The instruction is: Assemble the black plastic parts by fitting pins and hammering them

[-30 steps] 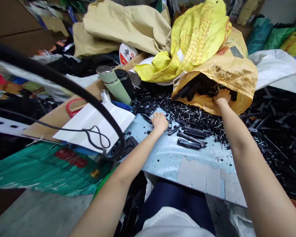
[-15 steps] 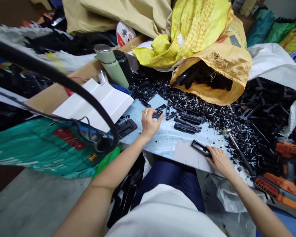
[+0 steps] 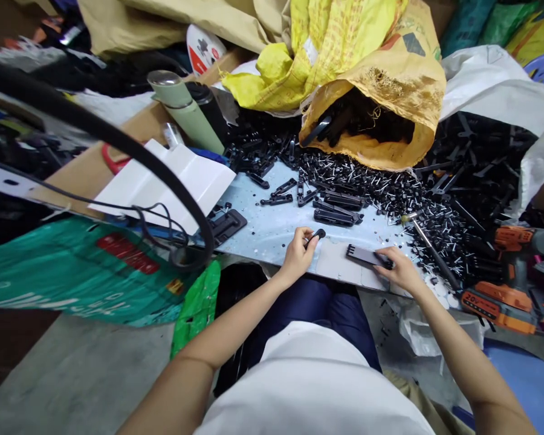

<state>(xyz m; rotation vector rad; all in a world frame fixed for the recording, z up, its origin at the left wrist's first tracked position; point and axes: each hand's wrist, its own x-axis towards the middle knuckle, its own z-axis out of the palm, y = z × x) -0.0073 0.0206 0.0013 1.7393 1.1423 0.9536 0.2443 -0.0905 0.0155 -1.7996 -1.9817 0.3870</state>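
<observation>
My left hand (image 3: pixel 298 254) is closed on a small black plastic part (image 3: pixel 316 236), whose rounded end sticks out past the fingertips. It hovers above the table near the left edge of a grey pad (image 3: pixel 333 257). My right hand (image 3: pixel 398 267) grips the right end of a long black plastic housing (image 3: pixel 365 256), which sits over the pad with a row of small notches at its left end. Beyond the hands, several long black parts (image 3: pixel 338 214) lie stacked on the pale blue table (image 3: pixel 254 235), beside shorter black link pieces (image 3: pixel 277 200).
A hammer (image 3: pixel 433 251) rests against a heap of screws (image 3: pixel 376 181) at the right. An orange cordless drill (image 3: pixel 503 302) stands beyond it. A yellow sack (image 3: pixel 372 78) gapes open at the back. A black curved bar (image 3: pixel 131 151) crosses the left, before a green flask (image 3: pixel 190 118).
My left hand has moved right and nearer to me, carrying the small black part from the link pieces towards the pad. The housing has turned over in my right hand, from hollow side to notched face.
</observation>
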